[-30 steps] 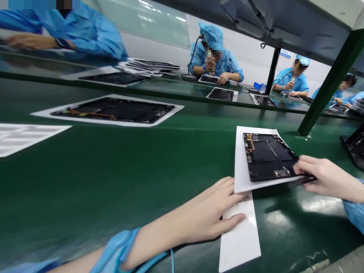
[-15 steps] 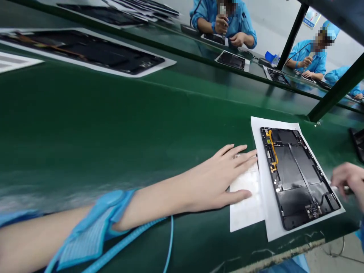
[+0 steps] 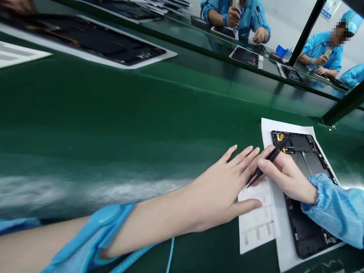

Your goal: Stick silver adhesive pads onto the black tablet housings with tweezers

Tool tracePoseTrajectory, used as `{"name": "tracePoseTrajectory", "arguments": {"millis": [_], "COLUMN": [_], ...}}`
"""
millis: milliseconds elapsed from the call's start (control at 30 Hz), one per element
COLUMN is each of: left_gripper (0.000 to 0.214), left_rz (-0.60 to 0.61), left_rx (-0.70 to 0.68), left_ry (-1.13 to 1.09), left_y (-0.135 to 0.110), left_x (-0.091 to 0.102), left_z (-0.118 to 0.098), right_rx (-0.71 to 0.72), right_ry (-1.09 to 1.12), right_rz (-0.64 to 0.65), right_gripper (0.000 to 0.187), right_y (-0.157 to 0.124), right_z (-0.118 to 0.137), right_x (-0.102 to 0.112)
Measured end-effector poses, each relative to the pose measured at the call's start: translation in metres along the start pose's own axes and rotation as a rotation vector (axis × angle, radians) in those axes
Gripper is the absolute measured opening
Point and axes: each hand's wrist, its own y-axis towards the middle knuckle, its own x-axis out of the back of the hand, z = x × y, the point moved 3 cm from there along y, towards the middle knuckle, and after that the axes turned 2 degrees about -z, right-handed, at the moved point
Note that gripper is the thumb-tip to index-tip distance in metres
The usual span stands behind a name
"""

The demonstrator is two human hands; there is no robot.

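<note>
My left hand (image 3: 222,193) lies flat with fingers spread over a small white sheet (image 3: 247,223) bearing rows of pale T-shaped pieces. In my right hand (image 3: 292,180) is a pair of black tweezers (image 3: 271,157), its tips pointing down and left beside the left fingers, above the sheet. Whether the tips touch anything is unclear. Under my right forearm is an opened tablet housing (image 3: 305,225) with black inner parts and a yellow flex cable (image 3: 281,137); the sleeve hides part of it. It rests on white paper (image 3: 281,246).
Another opened tablet housing (image 3: 113,41) lies on paper at upper left, near a striped sheet (image 3: 19,53). Across a rail, people in blue (image 3: 250,19) work with several tablets (image 3: 246,56). A green post (image 3: 344,106) stands at right. A blue cord (image 3: 170,254) hangs by my left forearm.
My right hand has come in from the right edge, across the tablet to the small sheet, the tweezers now clearly visible. The left hand stays on the sheet; the view has shifted slightly.
</note>
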Motion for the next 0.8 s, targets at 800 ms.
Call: {"name": "tracePoseTrajectory", "arguments": {"millis": [800], "left_gripper": [0.064], "left_rz": [0.031], "left_rx": [0.024], "left_ry": [-0.055], "left_y": [0.0052], "left_x": [0.0046], "left_z": [-0.0018], "right_rx": [-0.004], "right_ry": [-0.144], "right_rz": [-0.158], "right_gripper": [0.018], "right_y": [0.0024], "right_z": [0.0062], "right_x": [-0.0053]}}
